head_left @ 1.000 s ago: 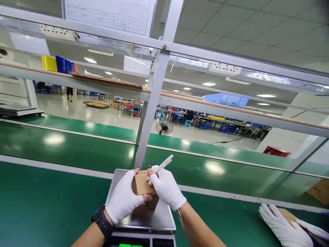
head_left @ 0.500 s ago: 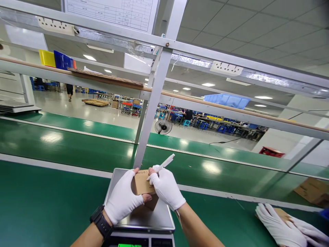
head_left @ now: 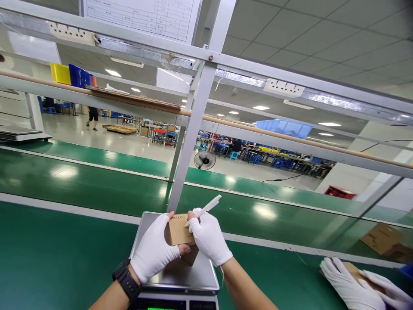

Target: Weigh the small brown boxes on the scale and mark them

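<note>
A small brown cardboard box (head_left: 179,230) with printed marks along its top edge is gripped by my gloved left hand (head_left: 155,245), its bare thumb and fingertip on the sides. My gloved right hand (head_left: 209,239) is closed around a white pen (head_left: 209,206), the tip at the box's face and the rear end pointing up to the right. Beneath the hands lies a weighing scale (head_left: 180,280) with a metal pan and a partly visible green display. Under the held box shows a darker brown box side (head_left: 190,255); whether it is a separate box, I cannot tell.
At the right, another person's white-gloved hands (head_left: 351,280) rest on a cardboard piece. A brown carton (head_left: 380,238) lies on the green belt (head_left: 290,221) beyond. A metal post (head_left: 193,116) rises behind the scale, joined to overhead rails. Another scale (head_left: 22,132) stands far left.
My hands and the box stay nearly in place; the pen has tilted slightly lower. The carton at the right has shifted left, and a distant walking person has moved right.
</note>
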